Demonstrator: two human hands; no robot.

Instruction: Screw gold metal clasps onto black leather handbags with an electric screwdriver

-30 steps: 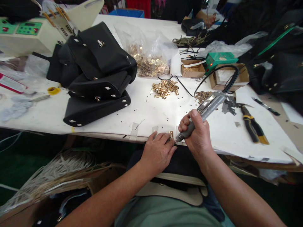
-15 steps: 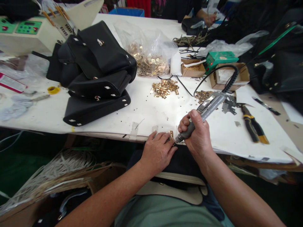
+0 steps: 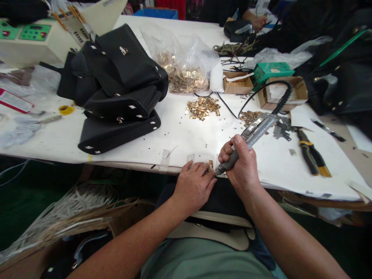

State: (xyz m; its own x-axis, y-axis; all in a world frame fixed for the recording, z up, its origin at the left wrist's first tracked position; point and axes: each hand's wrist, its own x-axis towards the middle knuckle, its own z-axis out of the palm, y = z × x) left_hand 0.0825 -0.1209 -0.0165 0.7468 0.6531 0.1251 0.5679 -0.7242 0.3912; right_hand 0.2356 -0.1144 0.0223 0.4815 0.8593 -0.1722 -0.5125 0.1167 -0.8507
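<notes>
My right hand grips a grey corded electric screwdriver, its tip pointing down-left at a small gold metal fitting at the table's front edge. My left hand is curled with its fingertips pinching that fitting, pressing it on a black bag lying in my lap. The tool's black cable loops back toward a green box.
Stacked black handbags lie at left on the white table. Gold fittings lie loose mid-table, more in a plastic bag. Pliers lie at right. Cardboard boxes sit behind. Another person's hand is far back.
</notes>
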